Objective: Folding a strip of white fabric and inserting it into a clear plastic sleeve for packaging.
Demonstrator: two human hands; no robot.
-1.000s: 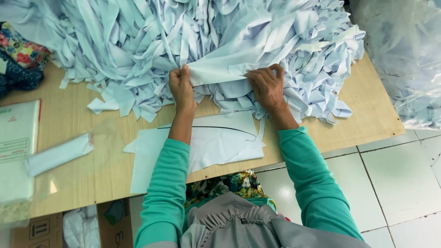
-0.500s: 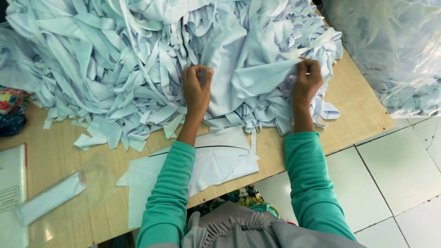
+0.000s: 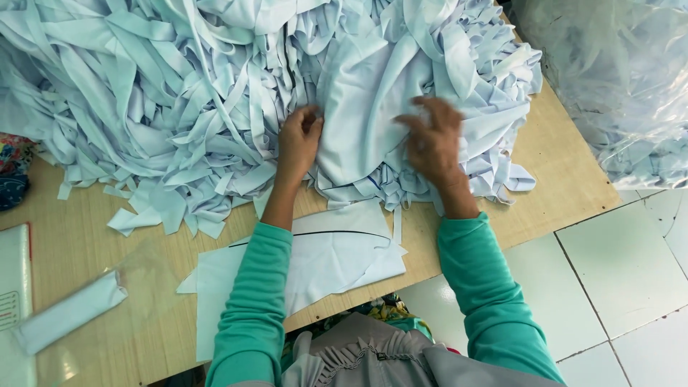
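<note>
Both hands are at the near side of a big heap of pale blue fabric offcuts (image 3: 215, 107) that covers the far half of the light wooden table (image 3: 559, 179). L hand (image 3: 299, 143) is clenched, fingers pinched on the left edge of a wide pale blue cloth panel (image 3: 365, 107) lying on top of the heap. R hand (image 3: 432, 140) is blurred, fingers spread and curled over the panel's right side; can't tell if it actually grips or just touches. The panel sits on the heap's near slope, toward the table's right edge, between the two hands.

Step in hand, by my read: sorting, i.e. pulling one bigger piece free from the strips. Next move would need a firm pinch w/ both hands and a lift clear of the tangled strips around it.

Flat white cut pattern pieces (image 3: 322, 258) lie at the near edge, under the forearms in green sleeves (image 3: 251, 315). A folded pale blue strip (image 3: 68, 315) lies near the left near corner.

Containers: a clear plastic bag (image 3: 616, 86) stands off the table's right edge over the white tiled floor (image 3: 623, 265), stuffed w/ more pale blue fabric. No other container's contents can be made out.
</note>
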